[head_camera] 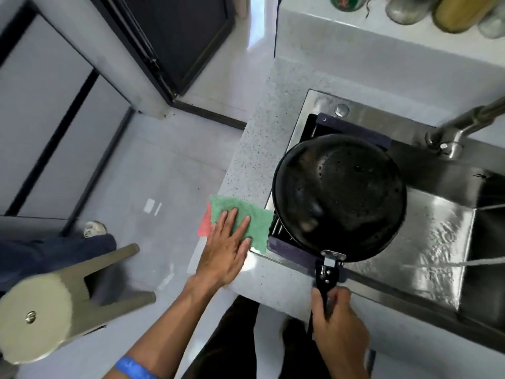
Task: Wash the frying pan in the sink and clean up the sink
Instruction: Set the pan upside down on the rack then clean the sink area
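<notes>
**Black pan over the sink's left end**

The black frying pan (338, 195), round and wet-speckled, sits over a dark rack at the left end of the steel sink (437, 231), its handle pointing past the sink's front edge; water ripples in the basin

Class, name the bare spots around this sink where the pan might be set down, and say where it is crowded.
Bare: the speckled counter left of the sink rim, beyond the green cloth; the wet basin floor right of the frying pan. Crowded: the back ledge of jars, and the counter corner under the left hand.
</notes>
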Available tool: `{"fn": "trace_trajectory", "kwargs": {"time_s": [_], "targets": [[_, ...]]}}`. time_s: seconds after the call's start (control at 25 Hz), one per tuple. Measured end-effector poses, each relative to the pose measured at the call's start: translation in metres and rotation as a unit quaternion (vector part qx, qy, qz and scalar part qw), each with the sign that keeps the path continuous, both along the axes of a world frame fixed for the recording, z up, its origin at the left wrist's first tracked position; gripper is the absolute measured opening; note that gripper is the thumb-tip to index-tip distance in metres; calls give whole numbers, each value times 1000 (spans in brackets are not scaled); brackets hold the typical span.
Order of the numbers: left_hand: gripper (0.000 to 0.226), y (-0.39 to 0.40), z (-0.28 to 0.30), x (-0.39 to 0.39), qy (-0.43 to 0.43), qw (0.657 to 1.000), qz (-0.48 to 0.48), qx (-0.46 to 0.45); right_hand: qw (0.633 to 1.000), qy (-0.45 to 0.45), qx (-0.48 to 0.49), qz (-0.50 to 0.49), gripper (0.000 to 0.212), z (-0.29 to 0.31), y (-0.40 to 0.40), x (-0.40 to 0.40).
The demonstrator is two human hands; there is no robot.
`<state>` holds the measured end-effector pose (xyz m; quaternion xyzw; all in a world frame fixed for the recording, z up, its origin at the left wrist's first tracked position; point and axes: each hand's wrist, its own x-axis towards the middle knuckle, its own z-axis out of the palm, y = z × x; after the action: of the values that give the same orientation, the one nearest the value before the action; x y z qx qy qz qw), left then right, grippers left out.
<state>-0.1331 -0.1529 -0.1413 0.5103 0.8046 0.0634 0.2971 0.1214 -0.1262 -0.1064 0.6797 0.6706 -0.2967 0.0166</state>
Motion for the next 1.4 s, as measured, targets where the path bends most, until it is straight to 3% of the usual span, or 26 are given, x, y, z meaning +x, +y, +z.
{"fn": "trace_trajectory", "kwargs": {"time_s": [0.12,0.24,0.4,0.48,0.6,0.64,0.72,0.8,0.88,1.0,1.08,1.2,1.4], "targets": [[55,36,-7,-33,37,998,-55,8,964,129,109,206,10,14,11,-60],[57,88,-7,-62,29,994,-105,5,914,162,143,344,22,15,72,-152],[67,180,-7,-114,-2,982,-190,-16,946,138,39,289,25,12,166,-226],[67,213,1,-132,-30,981,-188,22,948,80,29,307,34,11,206,-239],[37,213,17,-132,47,987,-54,141,895,-30,-24,445,63,2,243,-250],[26,205,20,-127,84,983,-35,156,882,-49,-56,466,69,-4,253,-253],[20,193,18,-119,126,976,-71,165,890,-68,-60,447,73,-13,279,-262],[32,199,12,-119,124,976,-102,145,921,-82,6,381,67,-15,304,-269],[57,219,11,-119,116,980,-143,75,920,-128,65,364,52,-18,317,-278],[92,257,20,-117,186,957,-221,-26,908,-114,4,402,61,-31,340,-290],[106,279,24,-113,227,940,-246,-58,927,-83,-45,363,69,-32,369,-291],[138,296,16,-99,153,954,-221,-133,959,-38,-12,282,68,-39,402,-276],[145,300,12,-88,113,960,-210,-147,957,-76,-62,273,65,-42,429,-226]]}}
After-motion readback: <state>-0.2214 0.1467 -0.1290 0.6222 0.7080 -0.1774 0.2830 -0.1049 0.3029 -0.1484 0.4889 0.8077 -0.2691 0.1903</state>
